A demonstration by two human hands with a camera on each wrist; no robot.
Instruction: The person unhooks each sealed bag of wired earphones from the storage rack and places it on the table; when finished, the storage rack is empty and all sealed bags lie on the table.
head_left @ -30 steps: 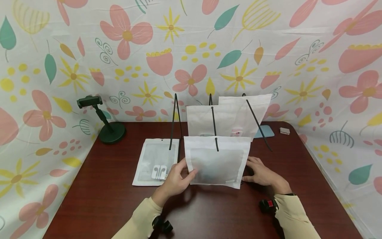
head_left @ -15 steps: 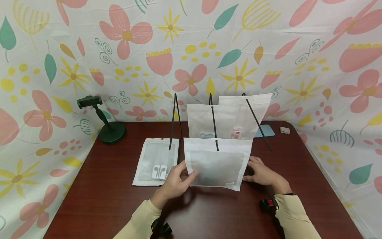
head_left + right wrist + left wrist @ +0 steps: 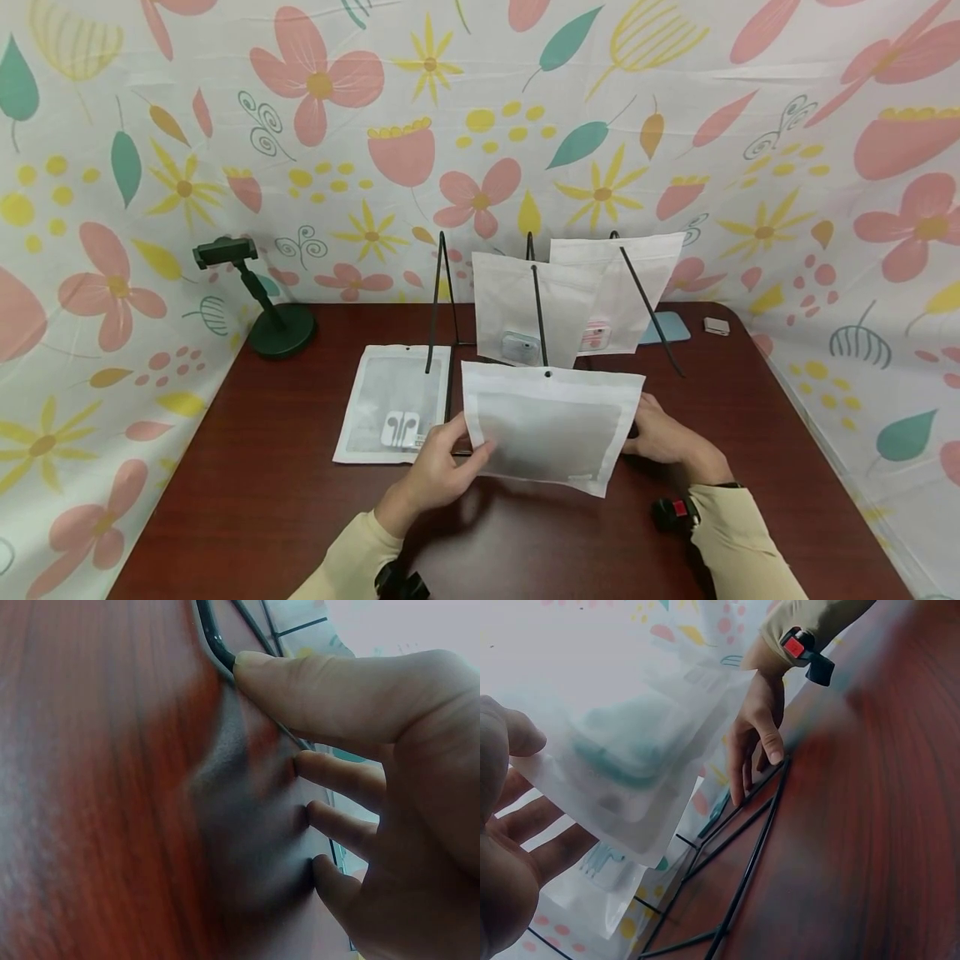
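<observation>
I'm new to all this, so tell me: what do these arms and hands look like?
They are a person's: the left hand and right hand are bare. The long sleeves are plain pale yellow-beige. A small black device is worn at each wrist; the right one shows a red patch.

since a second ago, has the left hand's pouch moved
Yes, the pouch moved lower in the head view, its top edge now at the black prong tip.
</observation>
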